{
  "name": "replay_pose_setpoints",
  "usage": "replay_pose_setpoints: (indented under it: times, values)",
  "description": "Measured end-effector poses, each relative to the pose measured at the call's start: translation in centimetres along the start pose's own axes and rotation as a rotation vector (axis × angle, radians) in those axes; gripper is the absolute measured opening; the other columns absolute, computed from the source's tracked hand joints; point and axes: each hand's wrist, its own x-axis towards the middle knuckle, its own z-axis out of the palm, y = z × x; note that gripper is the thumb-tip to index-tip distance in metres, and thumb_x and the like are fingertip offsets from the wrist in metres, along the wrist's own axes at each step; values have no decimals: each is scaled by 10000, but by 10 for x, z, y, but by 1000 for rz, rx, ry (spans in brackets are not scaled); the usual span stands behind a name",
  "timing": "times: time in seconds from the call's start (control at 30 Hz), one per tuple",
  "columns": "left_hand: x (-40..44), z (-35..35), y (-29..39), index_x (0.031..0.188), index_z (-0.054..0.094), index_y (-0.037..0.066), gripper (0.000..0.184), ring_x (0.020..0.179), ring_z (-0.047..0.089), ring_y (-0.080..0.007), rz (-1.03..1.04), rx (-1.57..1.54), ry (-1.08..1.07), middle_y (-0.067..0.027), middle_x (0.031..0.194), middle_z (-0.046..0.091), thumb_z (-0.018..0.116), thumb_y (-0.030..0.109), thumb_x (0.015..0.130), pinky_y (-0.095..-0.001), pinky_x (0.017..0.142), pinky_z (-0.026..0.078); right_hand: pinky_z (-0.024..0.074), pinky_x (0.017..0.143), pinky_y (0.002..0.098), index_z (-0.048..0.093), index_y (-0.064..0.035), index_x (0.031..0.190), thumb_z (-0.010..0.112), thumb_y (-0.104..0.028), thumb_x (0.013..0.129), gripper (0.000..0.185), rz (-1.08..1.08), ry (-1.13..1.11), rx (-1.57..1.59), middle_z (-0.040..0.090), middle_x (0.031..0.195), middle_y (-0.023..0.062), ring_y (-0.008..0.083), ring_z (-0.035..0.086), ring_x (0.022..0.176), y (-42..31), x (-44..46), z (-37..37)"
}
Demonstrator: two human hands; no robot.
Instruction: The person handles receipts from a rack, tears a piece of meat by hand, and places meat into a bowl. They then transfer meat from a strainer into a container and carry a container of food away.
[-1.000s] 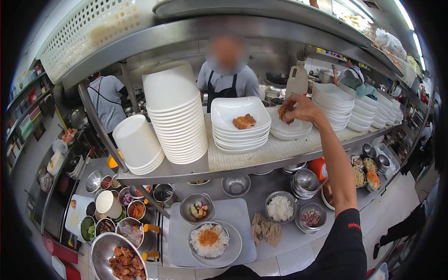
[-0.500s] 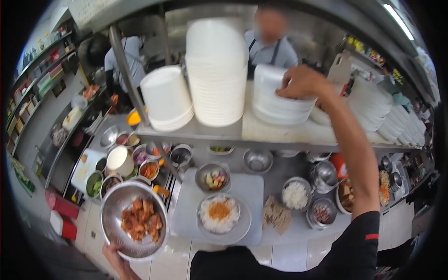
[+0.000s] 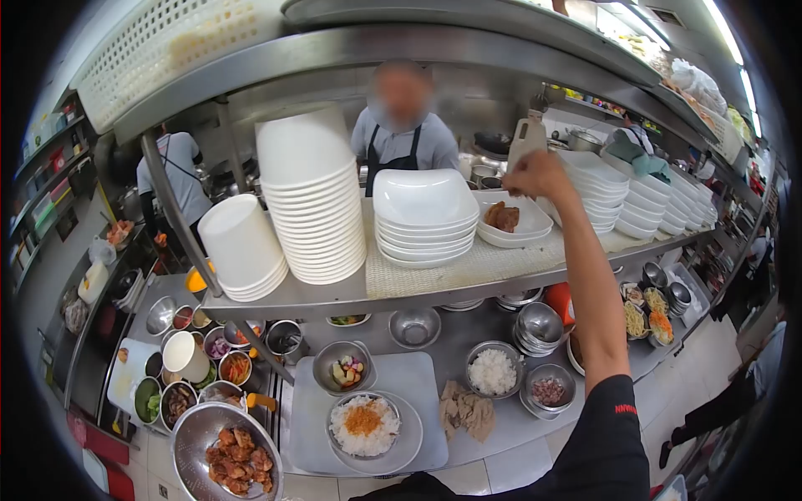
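Note:
My right hand (image 3: 537, 175) is raised over the shelf with its fingers pinched together; what they hold, if anything, is too small to tell. Just below it, browned meat pieces (image 3: 502, 217) lie in a shallow white dish (image 3: 535, 225). Beside that dish stands a stack of square white bowls (image 3: 424, 209), its top bowl bare. At the lower left, a perforated metal bowl (image 3: 188, 451) contains more browned meat (image 3: 240, 461). My left hand is out of sight. On a cutting board (image 3: 305, 417), a bowl of white rice with orange-brown topping (image 3: 364, 422) rests on a plate.
Tall stacked paper tubs (image 3: 317, 200) and white dishes (image 3: 593, 188) line the shelf (image 3: 334, 302). Below are metal bowls of rice (image 3: 493, 372) and chopped meat (image 3: 549, 391), plus a cloth (image 3: 468, 411). A co-worker (image 3: 405, 134) stands behind the shelf.
The meat on the square bowl stack is now in the neighbouring dish, and my right hand has moved right, above it. My left hand, seen at the metal bowl earlier, has left view.

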Motion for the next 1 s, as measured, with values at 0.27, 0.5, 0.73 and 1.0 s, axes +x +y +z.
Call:
replay_pose_setpoints:
  times: [0.27,0.5,0.73,1.0]
  values:
    - [-10,24,19,717,544,-90,172,682,519,-242,-13,14,7,-125,724,530,520,-34,556,-331,636,453,458,848,402,666,-44,965,577,-322,852,313,-642,163,595,627,1006,195,342,592,961,-41,-23,37]
    - [11,25,-15,793,571,-17,171,558,478,-98,103,-123,-209,-5,675,536,493,42,652,-238,501,376,457,747,387,643,-42,943,432,-238,865,299,-1358,70,-17,645,810,131,310,601,786,-81,-13,53]
    - [-7,61,25,755,615,-74,206,514,508,-100,99,-127,-167,-61,655,604,497,-54,587,-229,491,406,424,744,276,645,-30,918,667,-116,767,175,-854,72,805,592,846,33,140,539,812,-146,-179,37]
    - [2,72,6,722,619,-62,180,522,516,-106,88,-157,-239,-63,640,605,495,-76,593,-225,506,417,429,712,359,660,-48,850,728,-133,677,205,-1089,-308,765,567,829,78,251,534,835,-221,-280,180]
